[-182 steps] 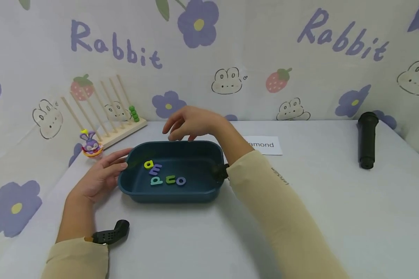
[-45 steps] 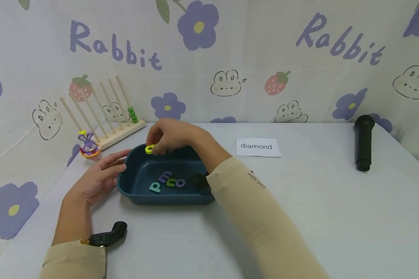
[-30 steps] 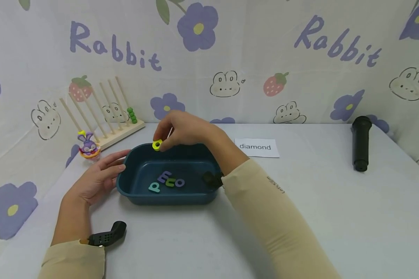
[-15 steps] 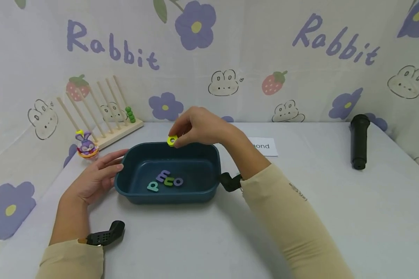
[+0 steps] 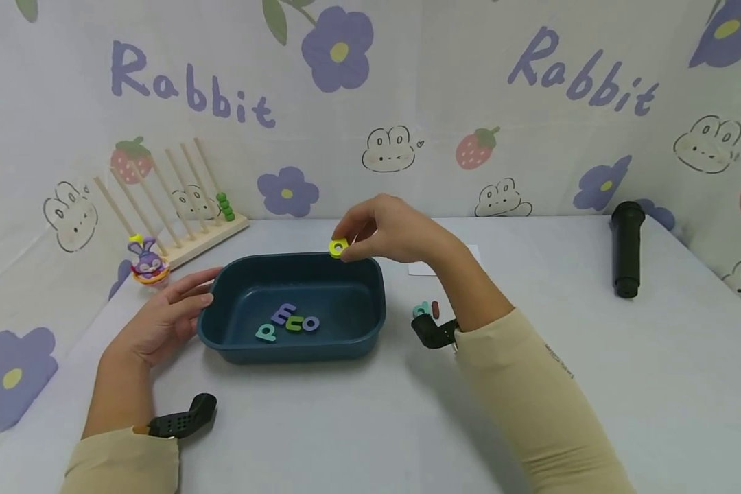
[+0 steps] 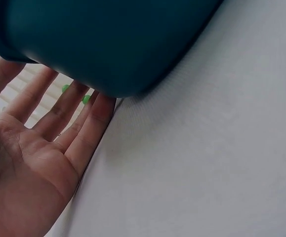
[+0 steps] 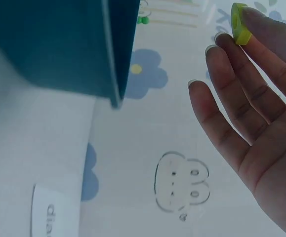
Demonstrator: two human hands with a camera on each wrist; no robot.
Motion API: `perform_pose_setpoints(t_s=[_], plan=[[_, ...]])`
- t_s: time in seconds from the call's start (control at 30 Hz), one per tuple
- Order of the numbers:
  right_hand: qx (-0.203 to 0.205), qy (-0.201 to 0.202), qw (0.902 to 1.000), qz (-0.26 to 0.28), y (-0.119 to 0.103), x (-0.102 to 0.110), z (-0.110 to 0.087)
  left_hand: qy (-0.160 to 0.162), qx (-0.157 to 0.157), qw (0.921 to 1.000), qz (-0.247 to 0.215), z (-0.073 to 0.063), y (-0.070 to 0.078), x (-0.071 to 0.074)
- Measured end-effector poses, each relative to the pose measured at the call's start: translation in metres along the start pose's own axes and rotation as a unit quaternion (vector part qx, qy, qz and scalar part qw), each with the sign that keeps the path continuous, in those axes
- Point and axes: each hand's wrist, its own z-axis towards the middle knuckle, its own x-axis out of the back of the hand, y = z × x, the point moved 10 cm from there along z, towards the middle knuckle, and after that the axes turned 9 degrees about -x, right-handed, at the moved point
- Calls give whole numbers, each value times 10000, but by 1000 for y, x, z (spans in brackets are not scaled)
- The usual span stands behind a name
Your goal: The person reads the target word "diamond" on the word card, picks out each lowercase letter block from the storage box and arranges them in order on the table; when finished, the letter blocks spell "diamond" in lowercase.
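Observation:
My right hand [image 5: 392, 230] pinches a yellow letter "a" [image 5: 337, 248] between thumb and forefinger, over the far rim of a dark teal bin [image 5: 290, 357]. In the right wrist view the same yellow letter [image 7: 240, 24] shows at the fingertips, the other fingers loosely extended. My left hand [image 5: 160, 319] rests against the bin's left end with its fingers stretched out; the left wrist view shows those fingers [image 6: 59, 106] along the bin wall. Inside the bin lie a purple "m" [image 5: 283, 314], a teal "p"-like letter [image 5: 265, 333], a green "n" or "u" [image 5: 293, 324] and a purple "o" [image 5: 311, 324].
Right of the bin lie a teal letter [image 5: 421, 309] and a small brown-red piece [image 5: 435, 310], partly behind the wrist camera. A white word card [image 5: 421, 268] is mostly hidden. A wooden peg rack [image 5: 206, 240], a rabbit toy [image 5: 148, 263] and a black microphone-like cylinder [image 5: 627, 250] stand around.
The right hand reached into the bin, picked out the yellow "a" and has carried it rightward along the far rim. The purple "m" shifted in the bin. The left hand stays at the bin.

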Motion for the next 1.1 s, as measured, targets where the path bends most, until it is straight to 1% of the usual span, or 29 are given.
perform_pose_setpoints(t_s=[0.27,0.47,0.67,0.87,0.93,1.1], plan=[[-338,130,9993,51,28,8,-14,31,66,10000,-21,0,1,0],[-568,233,9981,-76,46,16,-26,35,78,9999,-69,0,0,0],[-657,391,9970,-145,63,27,-40,9,24,9999,-124,1,0,0],[-975,507,9939,-131,82,37,-57,-34,-13,9999,-125,2,0,0],[-1067,527,9928,-126,88,39,-63,-45,-29,9999,-126,1,-1,0],[-1145,512,9919,-203,101,40,-75,-87,-66,9999,-134,1,-1,-1]])
